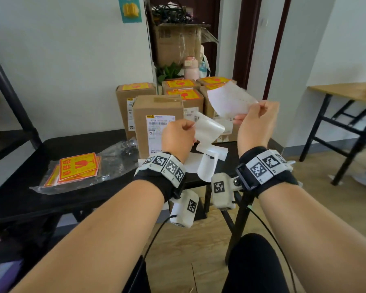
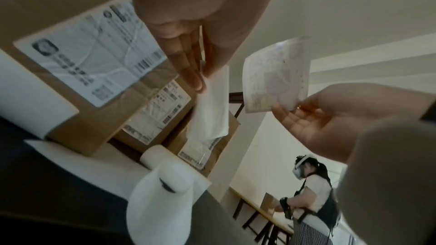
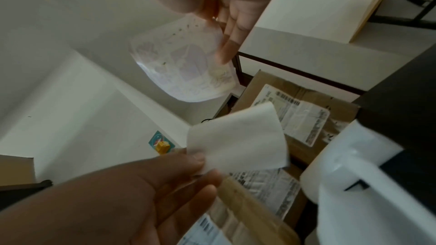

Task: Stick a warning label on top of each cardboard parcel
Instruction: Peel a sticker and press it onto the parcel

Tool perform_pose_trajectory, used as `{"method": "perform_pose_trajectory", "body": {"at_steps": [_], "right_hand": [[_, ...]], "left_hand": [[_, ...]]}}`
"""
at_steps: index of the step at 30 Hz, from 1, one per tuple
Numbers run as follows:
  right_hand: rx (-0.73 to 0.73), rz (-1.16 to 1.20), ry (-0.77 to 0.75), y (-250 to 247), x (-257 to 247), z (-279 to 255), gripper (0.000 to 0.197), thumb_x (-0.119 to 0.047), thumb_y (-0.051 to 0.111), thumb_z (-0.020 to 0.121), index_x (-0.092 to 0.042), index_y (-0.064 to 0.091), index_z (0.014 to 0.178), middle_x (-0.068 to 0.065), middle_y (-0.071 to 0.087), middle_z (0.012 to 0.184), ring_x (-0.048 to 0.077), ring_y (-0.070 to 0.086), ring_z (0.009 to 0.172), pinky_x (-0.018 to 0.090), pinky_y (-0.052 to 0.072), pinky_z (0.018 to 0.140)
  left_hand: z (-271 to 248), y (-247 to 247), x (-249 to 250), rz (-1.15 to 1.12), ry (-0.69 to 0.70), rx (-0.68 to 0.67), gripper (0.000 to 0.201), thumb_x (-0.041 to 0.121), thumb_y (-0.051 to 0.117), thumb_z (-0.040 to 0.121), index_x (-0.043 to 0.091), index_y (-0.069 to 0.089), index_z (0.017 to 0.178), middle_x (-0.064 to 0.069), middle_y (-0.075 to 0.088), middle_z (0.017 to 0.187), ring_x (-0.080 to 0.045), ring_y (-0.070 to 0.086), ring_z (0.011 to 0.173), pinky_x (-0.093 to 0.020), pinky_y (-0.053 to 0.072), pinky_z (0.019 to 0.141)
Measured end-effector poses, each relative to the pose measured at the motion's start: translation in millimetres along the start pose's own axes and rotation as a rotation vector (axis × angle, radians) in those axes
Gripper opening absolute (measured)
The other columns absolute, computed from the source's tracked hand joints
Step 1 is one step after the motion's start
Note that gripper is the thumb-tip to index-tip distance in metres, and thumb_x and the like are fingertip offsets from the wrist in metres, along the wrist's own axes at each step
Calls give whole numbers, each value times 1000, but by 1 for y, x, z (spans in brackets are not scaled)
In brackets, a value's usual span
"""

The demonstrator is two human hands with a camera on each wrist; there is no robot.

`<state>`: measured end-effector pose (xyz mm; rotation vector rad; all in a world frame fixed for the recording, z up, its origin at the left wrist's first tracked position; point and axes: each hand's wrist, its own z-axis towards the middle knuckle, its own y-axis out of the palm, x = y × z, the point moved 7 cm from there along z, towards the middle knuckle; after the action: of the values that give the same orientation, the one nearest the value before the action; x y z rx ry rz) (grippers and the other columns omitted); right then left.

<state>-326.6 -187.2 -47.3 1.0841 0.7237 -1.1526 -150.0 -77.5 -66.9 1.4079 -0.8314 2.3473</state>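
The right hand, raised chest-high, pinches a peeled warning label by its corner, pale back toward the camera, its print unreadable. The left hand pinches the white backing paper. Both hang before the front cardboard parcel, whose top is bare; its shipping label's text is too small to read.

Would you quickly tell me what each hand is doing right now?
Left hand: pinching the peeled backing paper.
Right hand: pinching the warning label, sticky side towards the camera.

Brown cardboard parcels, orange-and-yellow warning labels, black table
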Motion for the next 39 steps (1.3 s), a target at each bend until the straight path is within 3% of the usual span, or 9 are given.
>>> {"method": "perform_pose_trajectory", "body": {"at_steps": [4, 8, 13, 16, 22, 27, 33, 36, 39], "right_hand": [[21, -11, 5, -12, 14, 13, 11, -17, 38, 101, -13, 45, 109, 12, 59, 113, 27, 71, 82, 25, 59, 62], [19, -30, 12, -16, 26, 21, 9, -18, 40, 101, -15, 46, 108, 10, 61, 113, 22, 71, 79, 22, 58, 60], [7, -60, 32, -14, 38, 21, 9, -18, 39, 102, -16, 47, 105, 5, 61, 110, 17, 71, 76, 24, 59, 64], [4, -61, 57, -12, 42, 20, 8, -17, 39, 102, -19, 46, 103, -2, 60, 103, 16, 71, 73, 27, 60, 67], [-18, -78, 36, -6, 37, 14, 7, -15, 41, 101, -19, 48, 103, 2, 60, 110, 13, 71, 80, 23, 60, 67], [-71, -71, -11, 5, 24, 3, 9, -14, 44, 99, -21, 50, 97, -8, 61, 96, 13, 72, 81, 31, 61, 76], [-197, -185, -207, 20, -1, -17, 9, -19, 48, 98, -20, 54, 92, -5, 65, 90, 13, 67, 86, 41, 58, 81], [-232, -202, -258, 25, -12, -26, 8, -19, 49, 97, -23, 55, 94, -9, 62, 88, 8, 63, 84, 32, 54, 78], [-265, -241, -288, 30, -21, -34, 7, -20, 51, 98, -18, 57, 98, -13, 59, 87, -1, 58, 82, 20, 46, 75]], "left_hand": [[6, 21, 6, 216, 111, 17, 28, 7, 50, 94, 10, 73, 110, -7, 72, 105, -21, 65, 94, -30, 53, 86], [16, 47, -8, 441, 84, -109, 26, 6, 45, 93, 10, 71, 90, -10, 70, 95, -27, 65, 91, -29, 49, 75], [11, 64, -33, 594, -41, -307, 42, 4, 41, 94, 16, 60, 129, -11, 64, 118, -26, 62, 105, -32, 52, 86], [10, 62, -31, 587, -38, -332, 45, 2, 39, 93, 19, 60, 129, -11, 65, 118, -27, 63, 102, -32, 53, 86], [11, 44, -11, 356, 50, -197, 36, 6, 46, 93, 16, 68, 119, -4, 66, 122, -21, 60, 112, -23, 45, 89], [10, 22, 26, 146, 173, -58, 21, 17, 59, 86, 20, 76, 97, 6, 74, 98, -11, 65, 91, -24, 50, 79], [12, -5, 50, -95, 132, -10, 22, 37, 66, 83, 18, 77, 79, 8, 69, 68, -7, 59, 69, -28, 46, 68], [7, -16, 53, -233, 45, 16, 29, 31, 58, 81, 7, 61, 67, -13, 56, 68, -17, 47, 68, -35, 39, 66], [4, -24, 56, -314, -27, -14, 20, 20, 54, 86, 7, 64, 74, -8, 63, 79, -18, 55, 77, -34, 43, 73]]}}
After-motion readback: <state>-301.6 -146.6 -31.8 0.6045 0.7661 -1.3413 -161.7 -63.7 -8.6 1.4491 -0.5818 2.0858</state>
